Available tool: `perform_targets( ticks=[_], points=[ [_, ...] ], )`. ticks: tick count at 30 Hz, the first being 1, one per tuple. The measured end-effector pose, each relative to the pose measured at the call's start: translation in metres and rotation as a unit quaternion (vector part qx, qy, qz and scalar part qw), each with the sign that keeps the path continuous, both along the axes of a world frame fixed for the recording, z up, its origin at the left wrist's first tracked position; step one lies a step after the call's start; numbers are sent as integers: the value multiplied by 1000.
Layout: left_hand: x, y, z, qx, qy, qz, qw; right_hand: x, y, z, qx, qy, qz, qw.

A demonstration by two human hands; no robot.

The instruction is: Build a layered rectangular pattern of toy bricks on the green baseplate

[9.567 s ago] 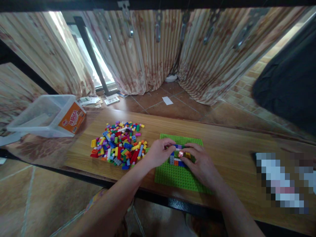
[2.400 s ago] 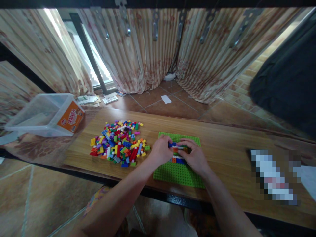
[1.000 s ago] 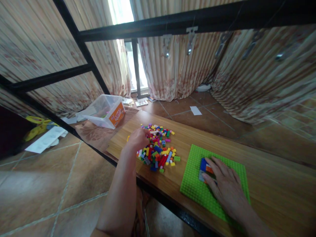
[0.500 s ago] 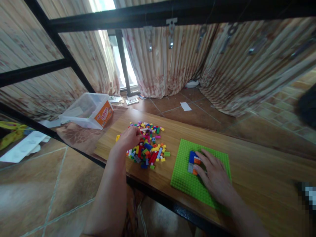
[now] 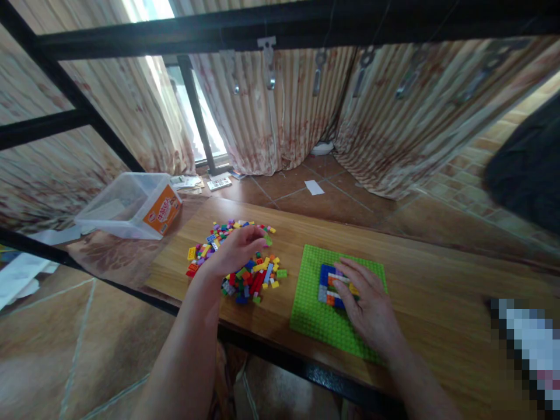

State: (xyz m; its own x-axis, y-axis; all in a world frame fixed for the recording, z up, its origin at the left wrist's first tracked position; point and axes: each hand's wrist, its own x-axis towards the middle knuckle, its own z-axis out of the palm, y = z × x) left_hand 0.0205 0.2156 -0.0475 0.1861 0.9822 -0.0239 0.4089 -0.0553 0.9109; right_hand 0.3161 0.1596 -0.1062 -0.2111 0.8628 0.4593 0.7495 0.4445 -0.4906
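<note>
My left hand (image 5: 240,248) hovers over the near part of a pile of small toy building bricks (image 5: 258,280). Its thumb and forefinger are pinched together, with a lime green brick (image 5: 268,240) at their tips. On the table to the right lies a bright green studded baseplate (image 5: 312,318). My right hand (image 5: 365,294) rests over a low block of bricks (image 5: 324,286) on it, fingers spread and thumb apart. Blue, grey, orange, white and yellow bricks show beside and between the fingers; the hand hides the block's right part.
The bricks and baseplate lie on a long wooden table (image 5: 437,303). A clear plastic bin (image 5: 126,204) with an orange label stands beyond its left end. A black metal frame (image 5: 196,38) with hanging hooks crosses above. A blurred-out object (image 5: 531,344) is at the right.
My left hand has lifted and moved right across the pile, a lime green brick now at its fingertips. My right hand stays at the block, uncovering more of its bricks. The view has turned rightward.
</note>
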Motion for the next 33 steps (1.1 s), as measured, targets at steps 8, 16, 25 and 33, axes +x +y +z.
perform_targets(
  ticks=[8, 16, 25, 33],
  points=[
    [104, -22, -22, -149, -202, -143, 958, -17, -13, 16, 12, 73, 21, 997],
    [130, -30, -45, -221, -339, -82, 911, -5, -9, 14, -86, 151, -42, 984],
    [136, -25, -44, -228, -311, -64, 921, 14, -9, 15, -107, 70, -19, 992],
    [132, -16, -44, -165, -258, -15, 952, 41, 2, 5, -93, 44, -86, 991]
  ],
)
